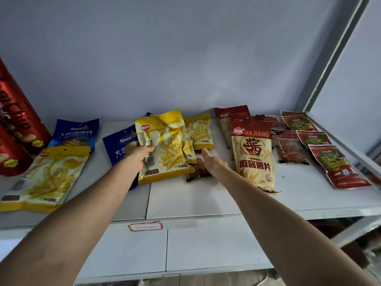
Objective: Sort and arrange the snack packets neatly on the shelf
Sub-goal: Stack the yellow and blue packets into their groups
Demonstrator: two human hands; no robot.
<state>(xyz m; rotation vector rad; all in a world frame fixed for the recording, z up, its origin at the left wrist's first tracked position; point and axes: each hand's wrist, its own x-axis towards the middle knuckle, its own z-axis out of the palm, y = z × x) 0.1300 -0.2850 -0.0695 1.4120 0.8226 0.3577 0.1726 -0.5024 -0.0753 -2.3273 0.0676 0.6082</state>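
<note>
My left hand point(137, 154) grips the left edge of a yellow fries packet point(165, 147), lifted at a tilt above the white shelf point(195, 199). My right hand point(212, 162) reaches forward with straight fingers, over a small brown packet point(198, 172) and just below another yellow fries packet point(199, 132). A third yellow fries packet point(47, 176) lies flat at the left. Two blue chip packets point(76, 132) point(119, 147) lie behind; my left hand partly covers one. A red and cream MAJIANG packet point(254, 153) lies right of my right hand.
Red chip canisters point(18, 129) stand at the far left. More red packets point(231, 116), a meat snack packet point(288, 149) and several red-green packets point(336, 164) lie at the right. A shelf post point(338, 56) rises at the right. A red-framed label point(145, 226) sits on the front edge.
</note>
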